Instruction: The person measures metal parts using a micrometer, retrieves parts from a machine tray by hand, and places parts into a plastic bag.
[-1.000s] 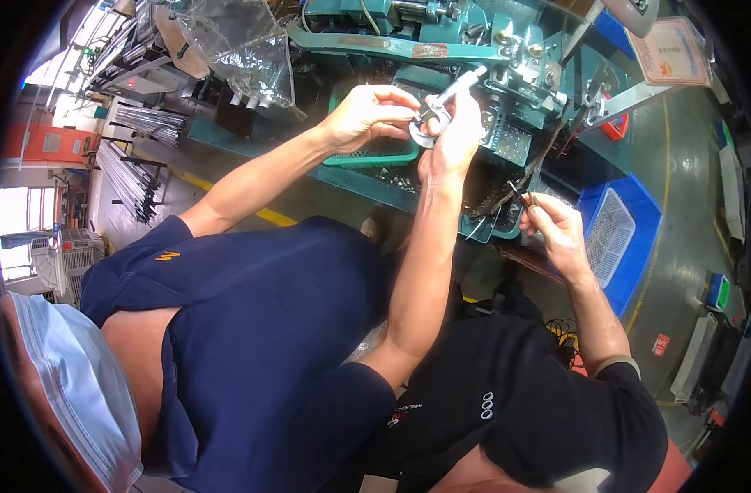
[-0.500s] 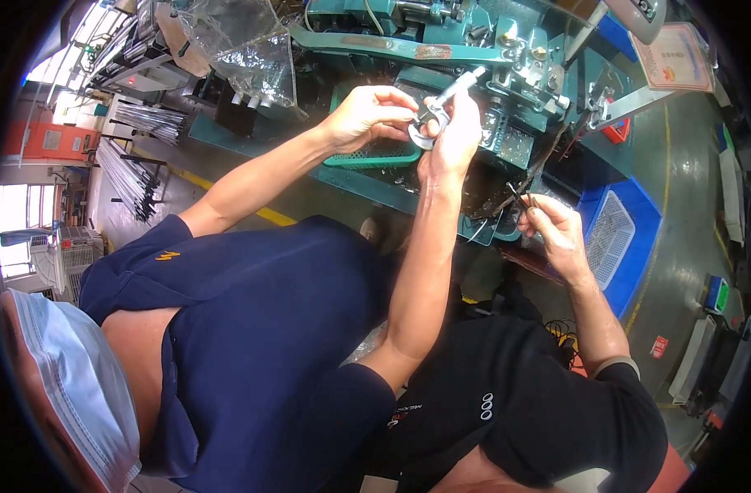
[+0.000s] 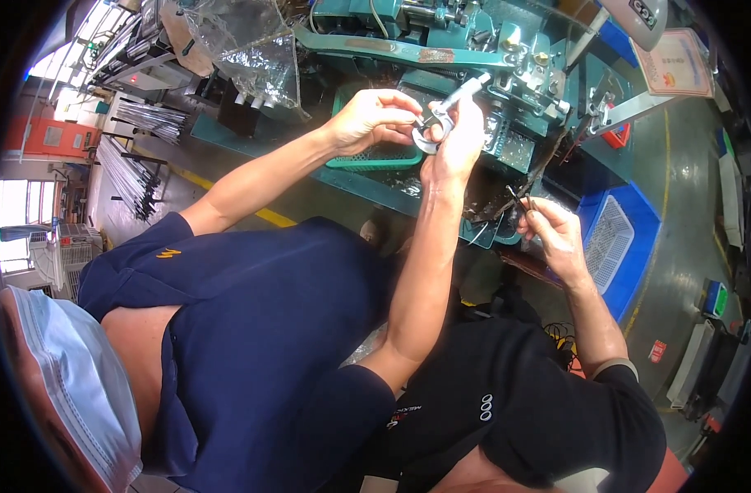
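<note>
Left grip (image 3: 367, 123) pinches one small part (image 3: 418, 123) at the mouth of one micrometer (image 3: 465, 93), which the right grip (image 3: 458, 149) wraps, above the desk's (image 3: 384, 195) near edge. Loose or tilted pinch could drop it into the one green basket (image 3: 367, 163) below. One co-worker's hand (image 3: 554, 234) rightward, thin dark pieces (image 3: 516, 196), count unclear.

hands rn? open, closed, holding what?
Left hand: closed in a pinch, apparently on a small piece at the micrometer, too small to identify.
Right hand: closed, holding the micrometer.
</note>
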Demonstrator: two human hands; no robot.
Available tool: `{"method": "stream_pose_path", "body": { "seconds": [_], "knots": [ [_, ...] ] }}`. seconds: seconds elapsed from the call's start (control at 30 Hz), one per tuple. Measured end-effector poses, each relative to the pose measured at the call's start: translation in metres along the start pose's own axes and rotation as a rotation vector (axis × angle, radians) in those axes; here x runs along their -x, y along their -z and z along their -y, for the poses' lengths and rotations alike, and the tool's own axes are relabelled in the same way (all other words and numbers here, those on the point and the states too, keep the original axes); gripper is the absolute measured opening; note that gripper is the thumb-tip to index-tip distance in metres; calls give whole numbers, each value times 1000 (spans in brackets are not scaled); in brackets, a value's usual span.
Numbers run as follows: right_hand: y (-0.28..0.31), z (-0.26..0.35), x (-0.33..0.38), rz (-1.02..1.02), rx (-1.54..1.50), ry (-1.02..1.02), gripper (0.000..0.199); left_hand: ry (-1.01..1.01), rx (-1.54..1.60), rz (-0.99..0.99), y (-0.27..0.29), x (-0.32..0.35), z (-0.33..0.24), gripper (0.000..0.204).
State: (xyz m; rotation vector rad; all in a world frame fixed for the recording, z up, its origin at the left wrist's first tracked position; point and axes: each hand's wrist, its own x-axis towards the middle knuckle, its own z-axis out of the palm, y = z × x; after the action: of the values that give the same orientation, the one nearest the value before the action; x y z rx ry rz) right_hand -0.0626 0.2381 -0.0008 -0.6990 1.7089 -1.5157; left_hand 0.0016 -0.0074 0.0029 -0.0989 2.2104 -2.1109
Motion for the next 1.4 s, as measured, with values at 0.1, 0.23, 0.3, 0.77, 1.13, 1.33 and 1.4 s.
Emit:
{"method": "stream_pose_path", "body": {
  "seconds": [0.1, 0.23, 0.3, 0.77, 1.13, 1.33, 1.4],
  "knots": [
    [-2, 5, -2, 8, 15, 3, 27, 119, 59, 15, -14, -11, -46, 14],
    [-2, 1, 0, -2, -18, -3, 27, -4, 77, -31, -6, -1, -8, 14],
    [-2, 2, 1, 2, 0, 7, 27, 3, 83, -31, -6, 0, -9, 15],
    [-5, 7, -15, 46, 18, 24, 28, -4, 47, 66, -4, 3, -3, 19],
    [-10, -5, 1, -34, -28, -5, 27, 52, 58, -38, -3, -2, -7, 17],
    [-7, 0, -10, 8, -32, 1, 27, -7, 63, -29, -8, 3, 3, 17],
    [-7, -1, -7, -7, -49, -4, 27, -29, 27, -15, -4, 2, 2, 17]
  ]
}}
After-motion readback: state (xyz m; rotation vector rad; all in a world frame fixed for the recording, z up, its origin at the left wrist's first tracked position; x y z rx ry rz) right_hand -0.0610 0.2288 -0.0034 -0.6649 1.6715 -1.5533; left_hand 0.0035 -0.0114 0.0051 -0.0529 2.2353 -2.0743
